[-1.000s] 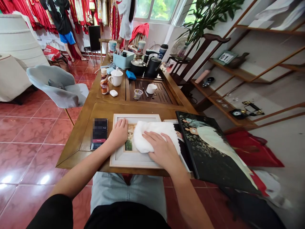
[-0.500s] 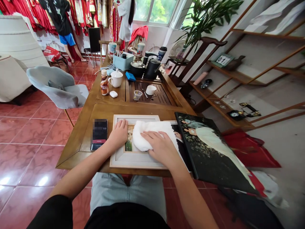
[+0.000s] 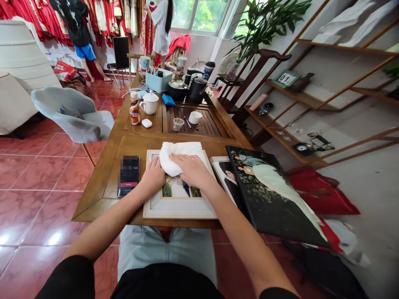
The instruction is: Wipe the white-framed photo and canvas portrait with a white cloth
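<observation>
Now: right hand, fingers flat on towel, has slid left to frame top; left hand steadies frame, fingers flat.

phone left of frame | bottle, teapot (white) | canvas print right

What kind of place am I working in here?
Likely a photo or wedding-portrait studio with costume hire. Red costumes hang along the far wall, a large canvas portrait leans beside the framed photo, and a tea tray sits on the wooden table.
</observation>
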Action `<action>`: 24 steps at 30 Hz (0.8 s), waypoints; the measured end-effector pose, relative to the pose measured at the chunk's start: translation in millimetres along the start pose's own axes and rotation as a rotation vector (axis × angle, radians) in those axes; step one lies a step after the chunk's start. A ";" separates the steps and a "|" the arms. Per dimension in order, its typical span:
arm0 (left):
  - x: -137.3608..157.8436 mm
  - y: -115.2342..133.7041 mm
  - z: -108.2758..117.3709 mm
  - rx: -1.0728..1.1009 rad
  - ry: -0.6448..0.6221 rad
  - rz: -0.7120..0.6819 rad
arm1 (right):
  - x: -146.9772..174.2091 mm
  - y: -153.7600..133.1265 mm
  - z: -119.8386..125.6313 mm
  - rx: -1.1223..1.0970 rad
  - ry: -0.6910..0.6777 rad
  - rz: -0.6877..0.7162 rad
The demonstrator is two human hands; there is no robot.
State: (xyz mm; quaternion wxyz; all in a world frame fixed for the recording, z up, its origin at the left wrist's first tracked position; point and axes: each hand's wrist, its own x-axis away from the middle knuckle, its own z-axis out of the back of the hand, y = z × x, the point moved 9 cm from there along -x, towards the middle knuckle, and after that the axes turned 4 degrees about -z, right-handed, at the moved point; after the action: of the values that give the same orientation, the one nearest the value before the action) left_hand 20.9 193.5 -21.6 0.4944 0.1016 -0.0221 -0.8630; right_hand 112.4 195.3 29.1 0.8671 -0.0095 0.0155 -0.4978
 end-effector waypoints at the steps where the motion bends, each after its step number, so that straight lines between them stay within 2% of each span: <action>1: 0.0 1.2 0.5 -0.016 -0.008 -0.010 | 1.2 1.4 -0.8 0.004 -0.004 -0.006; 8: -0.2 1.6 2.4 -0.108 -0.004 -0.015 | 6.6 6.1 0.7 0.073 0.003 -0.084; 17: -0.6 -0.3 -3.3 -0.143 -0.035 0.020 | 26.8 50.0 6.5 0.177 0.013 -0.286; 24: -0.5 -0.8 -1.2 -0.151 -0.037 0.022 | 40.9 37.4 8.6 0.204 -0.030 -0.319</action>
State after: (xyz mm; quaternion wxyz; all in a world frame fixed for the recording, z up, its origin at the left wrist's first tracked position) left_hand 20.7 194.5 -22.8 0.5096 0.0478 0.0330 -0.8584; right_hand 165.6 178.8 35.8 0.7736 0.0685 -0.0496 -0.6279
